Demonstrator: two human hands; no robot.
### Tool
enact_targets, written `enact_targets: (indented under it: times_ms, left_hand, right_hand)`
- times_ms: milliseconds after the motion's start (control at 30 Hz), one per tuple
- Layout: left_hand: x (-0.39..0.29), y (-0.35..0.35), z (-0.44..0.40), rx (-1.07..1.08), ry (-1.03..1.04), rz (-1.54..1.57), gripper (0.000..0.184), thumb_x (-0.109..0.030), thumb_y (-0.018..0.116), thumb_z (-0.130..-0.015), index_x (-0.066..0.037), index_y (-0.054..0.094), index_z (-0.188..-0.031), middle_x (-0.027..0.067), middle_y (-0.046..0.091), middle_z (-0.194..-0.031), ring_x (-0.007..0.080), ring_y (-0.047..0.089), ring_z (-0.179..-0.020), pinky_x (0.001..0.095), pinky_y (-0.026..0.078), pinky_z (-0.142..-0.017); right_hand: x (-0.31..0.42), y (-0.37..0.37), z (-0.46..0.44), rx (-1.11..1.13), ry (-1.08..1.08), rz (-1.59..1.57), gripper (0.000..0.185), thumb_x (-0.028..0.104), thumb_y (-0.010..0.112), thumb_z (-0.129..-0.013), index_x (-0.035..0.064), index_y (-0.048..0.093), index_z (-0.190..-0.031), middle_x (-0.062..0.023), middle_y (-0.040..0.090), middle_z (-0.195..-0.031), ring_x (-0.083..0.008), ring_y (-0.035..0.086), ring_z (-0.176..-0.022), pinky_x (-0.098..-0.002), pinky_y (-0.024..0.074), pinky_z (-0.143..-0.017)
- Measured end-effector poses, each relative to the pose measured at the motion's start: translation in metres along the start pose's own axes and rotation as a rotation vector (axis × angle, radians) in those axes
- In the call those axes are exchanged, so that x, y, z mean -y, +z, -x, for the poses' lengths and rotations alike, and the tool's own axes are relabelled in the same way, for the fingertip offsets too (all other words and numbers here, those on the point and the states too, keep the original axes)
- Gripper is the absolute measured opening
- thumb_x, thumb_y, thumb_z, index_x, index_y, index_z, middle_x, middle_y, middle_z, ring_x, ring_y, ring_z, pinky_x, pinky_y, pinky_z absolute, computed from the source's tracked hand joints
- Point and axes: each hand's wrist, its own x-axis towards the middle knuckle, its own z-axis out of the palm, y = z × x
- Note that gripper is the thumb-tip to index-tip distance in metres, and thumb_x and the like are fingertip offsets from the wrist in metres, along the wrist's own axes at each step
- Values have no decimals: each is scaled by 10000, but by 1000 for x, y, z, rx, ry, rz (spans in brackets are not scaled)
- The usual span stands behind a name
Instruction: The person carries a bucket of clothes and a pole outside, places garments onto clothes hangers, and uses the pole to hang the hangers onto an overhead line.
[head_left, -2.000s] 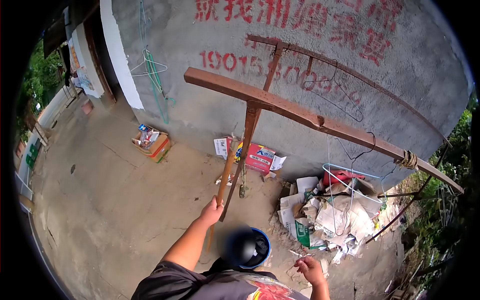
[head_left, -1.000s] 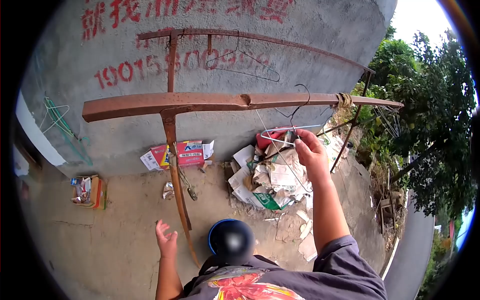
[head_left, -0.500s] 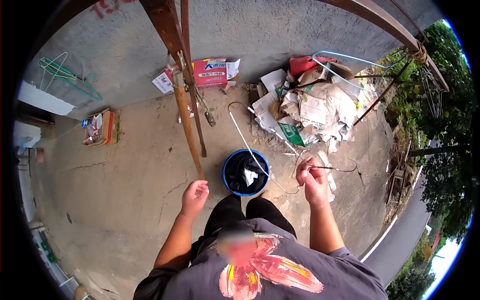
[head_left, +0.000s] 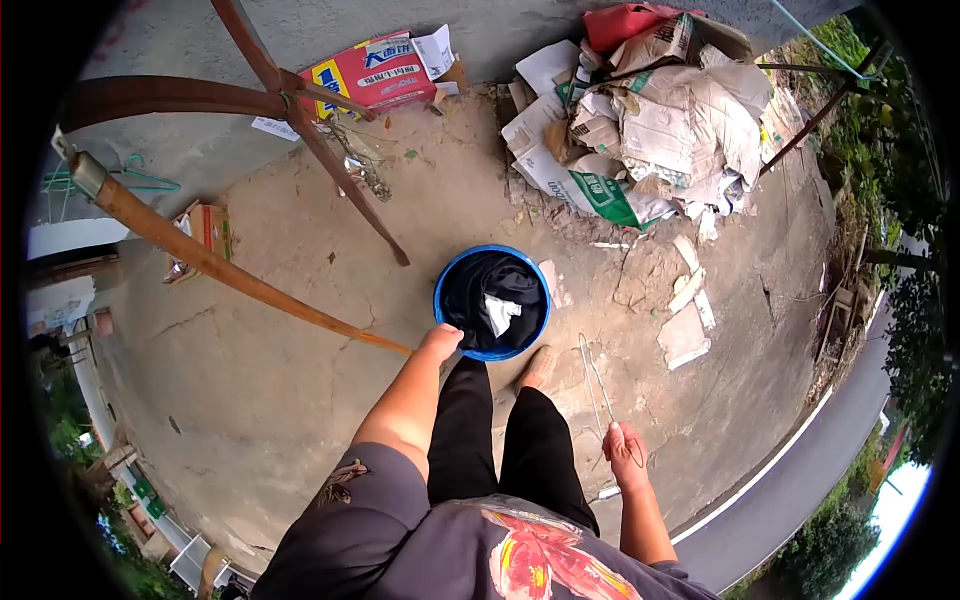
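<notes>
1. The right hand [head_left: 626, 458] was closed, with its fingers curled around a thin wire hanger [head_left: 602, 390].
2. From this grip, the hanger's long part extended forward, above the concrete ground [head_left: 330, 410], to the right of the blue bucket [head_left: 490, 355] and apart from it.
3. The left hand [head_left: 443, 341] was at the bucket's near left rim, its fingers beside the dark cloth [head_left: 475, 283] inside; whether they gripped it, I could not tell.
4. A white piece [head_left: 501, 315] lay upon this cloth.
</notes>
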Motion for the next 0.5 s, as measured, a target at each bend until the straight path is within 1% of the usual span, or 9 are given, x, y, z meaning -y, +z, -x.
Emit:
enact_targets:
  times_ms: [33, 100, 167, 200, 233, 300, 333, 433, 500]
  left_hand:
    - [-2, 3, -36, -38, 55, -181, 451, -361, 641, -860, -32, 584, -1164, 98, 658, -1014, 207, 642, -870, 321, 529, -721]
    - [-42, 11, -31, -332, 69, -60, 788, -452, 702, -782, -23, 435, -1387, 223, 520, -1352, 383, 492, -1253, 399, 415, -1041]
    - [-72, 13, -47, -353, 24, -116, 1063, -505, 755, -714, -11, 225, -1492, 217, 329, -1504, 324, 340, -1387, 370, 318, -1131]
    - [-80, 14, -51, -399, 67, -103, 1105, -524, 775, -689, -16, 213, -1494, 215, 260, -1536, 309, 293, -1410, 365, 304, -1140]
    - [-93, 14, -45, -458, 81, -134, 964, -433, 735, -740, -17, 272, -1476, 217, 353, -1491, 325, 370, -1367, 372, 336, -1120]
    - [-76, 14, -87, -423, 78, -99, 767, -308, 644, -788, -13, 360, -1437, 225, 465, -1409, 340, 451, -1306, 378, 374, -1088]
    - [-78, 13, -85, -464, 87, -105, 627, -217, 557, -797, -6, 449, -1377, 234, 545, -1320, 353, 501, -1255, 382, 405, -1052]
    - [-73, 11, -40, -427, 182, -45, 597, -231, 551, -805, 0, 478, -1350, 252, 539, -1315, 355, 477, -1279, 385, 404, -1044]
    - [-56, 22, -10, -433, 295, 124, 553, -190, 537, -803, 6, 507, -1319, 209, 598, -1267, 328, 545, -1209, 366, 419, -1014]
  right_hand:
    - [-25, 2, 5, -33, 97, -79, 415, 307, 443, -1026, 78, 505, -684, -6, 488, -573, -107, 451, -526, -259, 372, -508]
    - [-85, 6, 11, -52, 230, -270, 404, 316, 444, -1024, 91, 505, -694, -9, 496, -577, -105, 444, -517, -261, 370, -500]
    - [-101, 11, 15, -73, 278, -310, 394, 324, 451, -1018, 87, 521, -711, -17, 511, -584, -109, 452, -515, -262, 380, -501]
    - [-104, 15, 14, -62, 290, -290, 390, 326, 455, -1016, 80, 532, -723, -21, 523, -594, -112, 460, -519, -264, 387, -504]
    - [-107, 19, 12, -53, 300, -269, 386, 327, 458, -1014, 73, 542, -735, -25, 534, -603, -114, 469, -522, -265, 393, -507]
    - [-101, 30, 7, -53, 295, -272, 378, 330, 467, -1011, 61, 561, -762, -34, 560, -635, -119, 491, -542, -266, 413, -528]
    - [-100, 32, 4, -14, 284, -336, 372, 329, 472, -1009, 59, 566, -772, -38, 574, -661, -120, 508, -573, -264, 426, -553]
    - [-92, 41, -4, 31, 213, -296, 360, 314, 460, -1015, 65, 566, -777, -22, 558, -661, -112, 499, -592, -258, 423, -571]
    - [-81, 40, -14, 66, 170, -253, 364, 309, 452, -1017, 65, 570, -774, -13, 542, -649, -106, 482, -580, -257, 416, -567]
